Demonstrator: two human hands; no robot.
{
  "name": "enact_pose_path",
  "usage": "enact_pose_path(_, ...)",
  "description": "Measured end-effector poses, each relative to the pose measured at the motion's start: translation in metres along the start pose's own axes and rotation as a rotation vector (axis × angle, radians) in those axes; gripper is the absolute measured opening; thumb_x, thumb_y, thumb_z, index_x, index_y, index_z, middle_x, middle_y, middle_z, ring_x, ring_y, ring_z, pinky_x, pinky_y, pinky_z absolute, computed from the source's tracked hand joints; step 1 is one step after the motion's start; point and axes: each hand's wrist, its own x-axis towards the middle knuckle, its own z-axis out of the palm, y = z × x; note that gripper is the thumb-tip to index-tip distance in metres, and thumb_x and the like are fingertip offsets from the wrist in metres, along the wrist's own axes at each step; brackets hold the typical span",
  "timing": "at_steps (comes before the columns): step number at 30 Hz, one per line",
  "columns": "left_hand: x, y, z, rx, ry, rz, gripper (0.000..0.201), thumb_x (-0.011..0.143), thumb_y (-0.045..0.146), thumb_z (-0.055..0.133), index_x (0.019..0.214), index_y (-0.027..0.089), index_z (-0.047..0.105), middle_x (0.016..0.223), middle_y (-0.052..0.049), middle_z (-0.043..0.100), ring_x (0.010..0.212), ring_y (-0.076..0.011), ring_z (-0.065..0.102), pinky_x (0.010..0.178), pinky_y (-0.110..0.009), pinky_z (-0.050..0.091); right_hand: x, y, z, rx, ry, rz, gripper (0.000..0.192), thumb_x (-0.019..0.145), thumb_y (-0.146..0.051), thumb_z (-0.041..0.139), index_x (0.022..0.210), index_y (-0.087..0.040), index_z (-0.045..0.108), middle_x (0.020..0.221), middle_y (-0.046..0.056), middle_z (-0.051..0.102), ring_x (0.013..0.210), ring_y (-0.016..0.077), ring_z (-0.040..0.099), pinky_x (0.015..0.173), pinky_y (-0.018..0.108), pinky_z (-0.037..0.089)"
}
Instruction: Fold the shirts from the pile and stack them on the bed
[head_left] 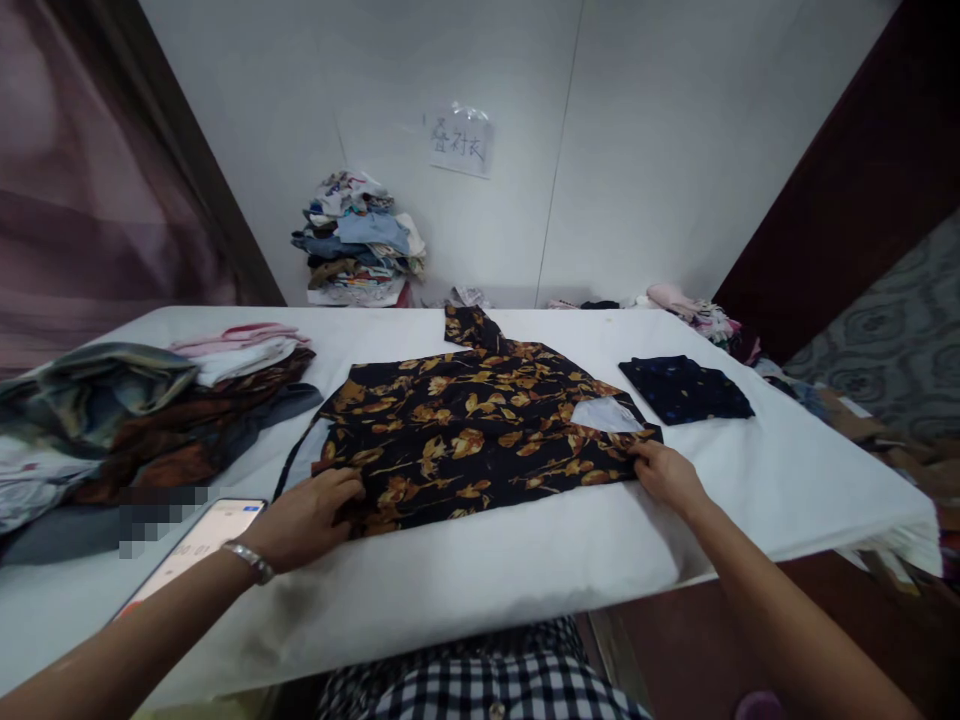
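Note:
A black shirt with a golden-brown floral print (469, 430) lies spread across the white table, one sleeve pointing toward the wall. My left hand (311, 510), with a silver bracelet on the wrist, has its fingers curled on the shirt's near left corner. At the near right corner, my right hand (671, 475) pinches the fabric's edge. A pale patch shows through an opening at the shirt's right side. Beside my left forearm lies a lit phone (229, 518), partly covered by the arm.
To the left is a heap of clothes (161, 410). A folded dark navy garment (686, 388) lies on the right of the white-covered table (480, 580). A tall clothes stack (360, 245) stands against the wall, below and left of a paper sign (461, 145). More clothes (697, 312) lie at the far right edge.

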Motion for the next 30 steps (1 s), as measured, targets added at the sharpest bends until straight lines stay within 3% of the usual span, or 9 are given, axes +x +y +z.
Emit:
enact_pose_path(3, 0.019, 0.010, -0.015, -0.167, -0.081, -0.073, 0.031, 0.081, 0.048, 0.051, 0.098, 0.026, 0.066, 0.097, -0.001, 0.070, 0.085, -0.0199, 0.066, 0.074, -0.029, 0.051, 0.004, -0.009, -0.009, 0.018, 0.102, 0.018, 0.028, 0.083, -0.023, 0.047, 0.097, -0.025, 0.071, 0.104, 0.004, 0.069, 0.090, 0.0202, 0.064, 0.073, 0.029, 0.048)
enact_pose_path(7, 0.075, 0.050, -0.023, -0.234, 0.054, -0.080, 0.036, 0.087, 0.049, 0.042, 0.088, 0.024, 0.067, 0.092, -0.002, 0.070, 0.086, -0.0186, 0.064, 0.079, -0.029, 0.048, 0.017, -0.029, -0.010, 0.113, 0.218, -0.089, 0.026, 0.088, -0.030, 0.046, 0.095, -0.023, 0.070, 0.098, 0.006, 0.068, 0.096, 0.0208, 0.061, 0.081, 0.030, 0.047)
enact_pose_path(11, 0.143, 0.105, -0.005, -0.214, 0.157, -0.043, 0.036, 0.089, 0.045, 0.043, 0.089, 0.021, 0.070, 0.095, -0.006, 0.069, 0.095, -0.0197, 0.061, 0.088, -0.030, 0.045, 0.022, -0.044, 0.004, 0.142, 0.196, -0.239, 0.028, 0.090, -0.028, 0.043, 0.096, -0.019, 0.069, 0.096, 0.008, 0.066, 0.095, 0.0213, 0.059, 0.088, 0.033, 0.046)
enact_pose_path(16, 0.207, 0.146, 0.019, -0.167, 0.010, -0.159, 0.038, 0.082, 0.052, 0.054, 0.082, 0.021, 0.075, 0.105, -0.011, 0.069, 0.107, -0.0272, 0.058, 0.093, -0.037, 0.042, 0.010, -0.040, 0.025, 0.108, 0.211, -0.246, 0.028, 0.090, -0.029, 0.046, 0.102, -0.017, 0.068, 0.099, 0.010, 0.064, 0.095, 0.0233, 0.057, 0.089, 0.036, 0.046)
enact_pose_path(19, 0.235, 0.151, 0.021, -0.183, -0.053, -0.200, 0.027, 0.083, 0.040, 0.056, 0.078, 0.021, 0.075, 0.096, -0.010, 0.072, 0.096, -0.0237, 0.063, 0.086, -0.033, 0.045, 0.005, -0.035, 0.032, 0.098, 0.220, -0.226, 0.029, 0.089, -0.031, 0.050, 0.108, -0.017, 0.066, 0.107, 0.012, 0.062, 0.101, 0.0254, 0.055, 0.091, 0.039, 0.046)
enact_pose_path(23, 0.260, 0.147, 0.024, -0.179, -0.004, -0.268, 0.032, 0.089, 0.037, 0.046, 0.089, 0.019, 0.073, 0.104, -0.013, 0.070, 0.097, -0.0239, 0.064, 0.084, -0.033, 0.045, 0.001, -0.035, 0.038, 0.074, 0.225, -0.204, 0.032, 0.090, -0.033, 0.048, 0.113, -0.019, 0.064, 0.113, 0.012, 0.062, 0.104, 0.0269, 0.054, 0.090, 0.041, 0.046)
enact_pose_path(27, 0.265, 0.140, 0.040, -0.191, 0.020, -0.273, 0.029, 0.088, 0.036, 0.048, 0.090, 0.019, 0.071, 0.110, -0.011, 0.069, 0.105, -0.0253, 0.061, 0.089, -0.035, 0.044, -0.001, -0.037, 0.041, 0.063, 0.236, -0.191, 0.031, 0.091, -0.033, 0.046, 0.110, -0.019, 0.066, 0.115, 0.013, 0.061, 0.104, 0.0277, 0.054, 0.088, 0.042, 0.046)
enact_pose_path(30, 0.257, 0.134, 0.044, -0.223, 0.054, -0.242, 0.035, 0.092, 0.040, 0.042, 0.105, 0.020, 0.067, 0.116, -0.010, 0.066, 0.108, -0.0225, 0.059, 0.091, -0.033, 0.044, -0.002, -0.037, 0.041, 0.079, 0.240, -0.194, 0.031, 0.091, -0.034, 0.046, 0.109, -0.021, 0.067, 0.115, 0.013, 0.062, 0.104, 0.0279, 0.055, 0.088, 0.043, 0.045)
